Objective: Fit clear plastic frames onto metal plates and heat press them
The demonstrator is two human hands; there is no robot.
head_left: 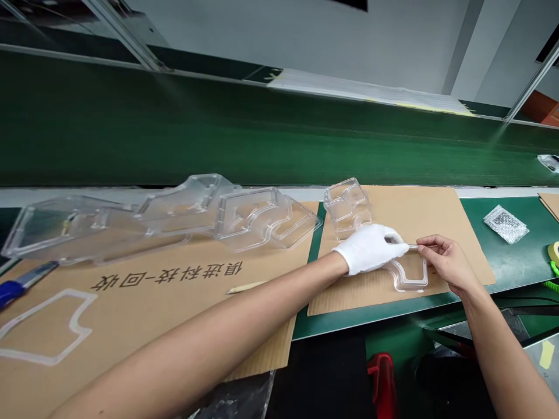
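My left hand (369, 249), in a white glove, and my bare right hand (445, 265) both pinch a thin transparent plastic frame (410, 278) over a brown cardboard sheet (419, 215). The frame's top edge runs between my fingertips, and the glove hides part of it. Just beyond the glove, a small transparent moulded tray (347, 208) rests on the cardboard's far edge, close to my left hand.
Larger transparent moulded trays (266, 218) overlap on a printed cardboard sheet (166, 276), beside a blue utility knife (24, 284), a pencil (247, 286) and a flat plastic outline (48, 329). A green conveyor belt (262, 139) runs behind. A foil packet (505, 224) lies right.
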